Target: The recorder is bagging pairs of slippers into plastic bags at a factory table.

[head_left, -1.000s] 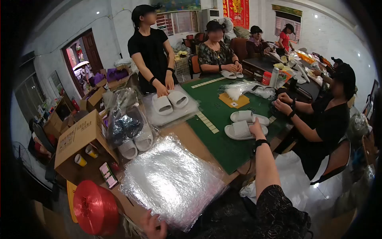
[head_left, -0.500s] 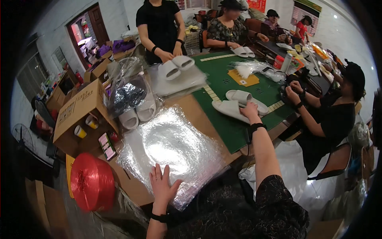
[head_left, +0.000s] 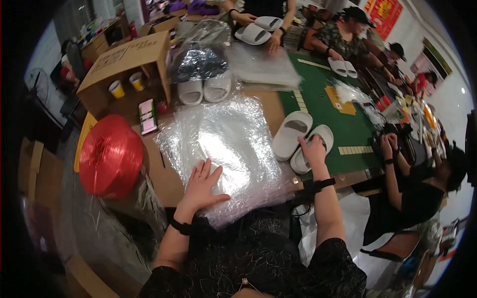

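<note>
My left hand lies flat, fingers apart, on a stack of shiny clear plastic bags in front of me. To the right of the stack, my right hand is closed on a pair of light grey slide sandals. Its fingers grip the right sandal, with the thumb toward the left sandal. The pair sits at the edge where brown cardboard meets the green mat. Beyond the stack, another grey pair rests partly inside a clear bag.
An open cardboard box holding two paper cups stands at left, near a phone and a red twine roll. Across the table, a co-worker's hands hold grey slides above more plastic bags. Other people sit at right.
My right hand has brought the pair of slides from the green mat back toward me and the bags, turning them. My left hand stays flat on the stack. The whole view has shifted.
</note>
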Demonstrator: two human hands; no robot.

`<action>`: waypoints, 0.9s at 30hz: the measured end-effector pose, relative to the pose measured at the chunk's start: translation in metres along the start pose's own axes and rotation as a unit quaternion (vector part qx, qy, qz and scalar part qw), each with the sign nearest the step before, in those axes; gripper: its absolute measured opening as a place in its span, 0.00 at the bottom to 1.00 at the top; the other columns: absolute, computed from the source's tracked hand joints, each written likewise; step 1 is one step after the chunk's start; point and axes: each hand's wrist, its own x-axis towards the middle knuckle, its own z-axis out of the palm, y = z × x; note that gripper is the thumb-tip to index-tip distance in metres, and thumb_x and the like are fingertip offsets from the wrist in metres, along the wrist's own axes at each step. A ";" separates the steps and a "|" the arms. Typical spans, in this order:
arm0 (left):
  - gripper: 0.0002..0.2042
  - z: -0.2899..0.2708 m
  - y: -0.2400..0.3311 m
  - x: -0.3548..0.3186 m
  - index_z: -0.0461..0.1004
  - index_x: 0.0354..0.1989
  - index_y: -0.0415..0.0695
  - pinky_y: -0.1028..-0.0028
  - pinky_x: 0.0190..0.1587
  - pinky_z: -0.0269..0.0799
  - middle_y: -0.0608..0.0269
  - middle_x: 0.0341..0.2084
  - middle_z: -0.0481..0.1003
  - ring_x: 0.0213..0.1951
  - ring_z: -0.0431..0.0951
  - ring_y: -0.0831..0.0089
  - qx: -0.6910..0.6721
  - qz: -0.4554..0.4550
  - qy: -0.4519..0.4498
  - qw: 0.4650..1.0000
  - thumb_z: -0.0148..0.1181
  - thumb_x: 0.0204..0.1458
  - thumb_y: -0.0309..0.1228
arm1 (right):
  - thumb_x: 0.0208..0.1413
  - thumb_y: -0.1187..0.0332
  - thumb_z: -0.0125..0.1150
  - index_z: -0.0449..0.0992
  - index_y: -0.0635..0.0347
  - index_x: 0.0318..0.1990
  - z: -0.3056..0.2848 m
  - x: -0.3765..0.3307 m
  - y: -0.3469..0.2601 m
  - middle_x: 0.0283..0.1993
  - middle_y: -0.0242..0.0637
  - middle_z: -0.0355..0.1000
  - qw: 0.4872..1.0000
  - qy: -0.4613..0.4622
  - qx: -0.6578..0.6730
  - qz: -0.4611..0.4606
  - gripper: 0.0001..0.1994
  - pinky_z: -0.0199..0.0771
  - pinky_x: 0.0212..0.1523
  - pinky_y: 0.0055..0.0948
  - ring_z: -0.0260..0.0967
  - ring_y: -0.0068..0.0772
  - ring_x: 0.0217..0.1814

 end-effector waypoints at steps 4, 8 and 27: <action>0.49 0.014 -0.006 -0.002 0.57 0.69 0.48 0.52 0.71 0.35 0.41 0.71 0.43 0.72 0.40 0.44 0.008 0.010 0.027 1.000 0.60 0.41 0.67 | 0.55 0.42 0.56 0.72 0.70 0.42 0.011 0.019 -0.003 0.41 0.60 0.74 0.998 0.022 -0.058 0.013 0.31 0.73 0.47 0.49 0.73 0.59 0.46; 0.47 0.008 -0.003 -0.012 0.60 0.66 0.46 0.53 0.71 0.37 0.36 0.69 0.47 0.71 0.41 0.43 -0.021 0.039 0.082 0.996 0.63 0.41 0.64 | 0.58 0.50 0.55 0.73 0.70 0.38 0.016 0.029 0.018 0.38 0.55 0.75 0.998 0.059 0.011 -0.006 0.24 0.72 0.46 0.49 0.73 0.58 0.44; 0.47 -0.007 0.012 0.012 0.67 0.63 0.54 0.50 0.70 0.44 0.53 0.70 0.51 0.72 0.40 0.45 -0.047 0.129 0.026 0.990 0.71 0.31 0.63 | 0.64 0.71 0.52 0.63 0.70 0.60 -0.044 -0.165 0.005 0.56 0.40 0.69 0.823 -0.021 0.568 -0.003 0.19 0.67 0.56 0.28 0.68 0.30 0.57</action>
